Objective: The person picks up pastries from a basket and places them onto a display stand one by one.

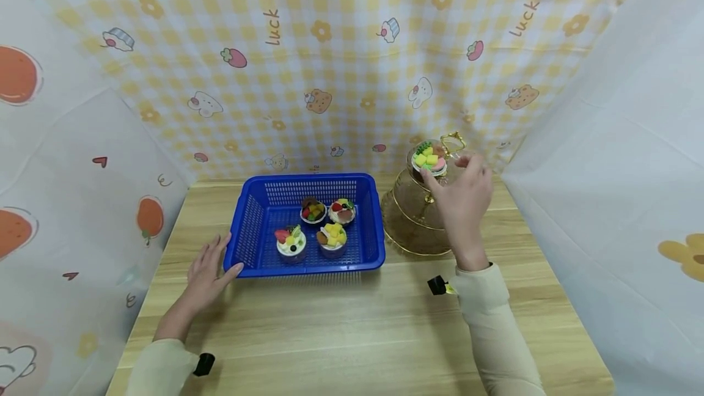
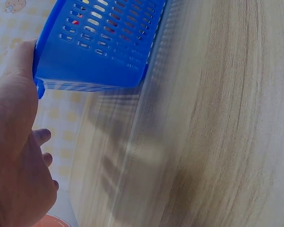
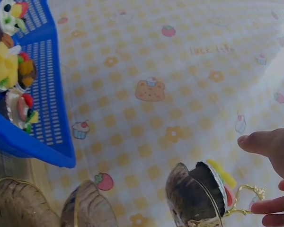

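My left hand (image 1: 205,271) rests against the left end of a blue plastic basket (image 1: 379,225), its thumb touching the rim and its other fingers extended along the outside. Several toy cupcakes with fruit toppings, among them one with yellow cubes (image 1: 332,237), stand inside the basket. At the right, a clear three-tier cake stand (image 1: 407,234) with gold rims bears a fruit-topped cupcake (image 1: 429,161) on its top tier. Close to that cupcake is my right hand (image 1: 464,194), thumb and fingers spread apart. The right wrist view shows a gap between this hand and the cupcake.
The stand's gold handle (image 1: 453,143) rises beside the cupcake, near my right fingers. Both basket and stand are on a wooden table (image 1: 352,329). A yellow checked cloth (image 1: 352,78) hangs behind, and white printed sheets (image 1: 605,157) close in the sides.
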Action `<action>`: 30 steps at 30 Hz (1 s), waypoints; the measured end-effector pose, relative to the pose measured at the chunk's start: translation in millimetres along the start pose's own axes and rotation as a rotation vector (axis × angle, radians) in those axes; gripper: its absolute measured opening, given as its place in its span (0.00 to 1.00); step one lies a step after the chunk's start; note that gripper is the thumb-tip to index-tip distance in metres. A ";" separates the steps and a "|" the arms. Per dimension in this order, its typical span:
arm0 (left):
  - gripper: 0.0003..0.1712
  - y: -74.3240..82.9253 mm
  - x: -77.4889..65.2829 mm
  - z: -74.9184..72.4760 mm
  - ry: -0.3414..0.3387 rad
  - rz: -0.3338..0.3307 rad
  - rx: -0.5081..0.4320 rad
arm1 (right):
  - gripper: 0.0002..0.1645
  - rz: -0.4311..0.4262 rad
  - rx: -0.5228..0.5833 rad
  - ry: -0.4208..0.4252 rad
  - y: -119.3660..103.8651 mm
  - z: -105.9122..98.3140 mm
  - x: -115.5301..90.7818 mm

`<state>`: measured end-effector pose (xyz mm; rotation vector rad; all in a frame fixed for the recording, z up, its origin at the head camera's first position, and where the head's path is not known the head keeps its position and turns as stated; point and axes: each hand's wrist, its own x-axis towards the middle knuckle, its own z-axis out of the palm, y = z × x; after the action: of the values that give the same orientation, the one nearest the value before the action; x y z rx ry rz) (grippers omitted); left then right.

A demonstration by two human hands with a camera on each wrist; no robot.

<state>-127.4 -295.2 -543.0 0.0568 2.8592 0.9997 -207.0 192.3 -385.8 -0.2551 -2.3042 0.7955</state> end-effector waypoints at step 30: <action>0.57 14.8 0.0 -5.8 -0.050 0.022 0.112 | 0.33 -0.621 0.029 -0.515 -28.7 96.6 -39.7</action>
<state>-128.1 -287.2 -529.3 0.1210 2.8724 0.8289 -239.8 108.7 -446.3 0.7294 -2.6049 0.6087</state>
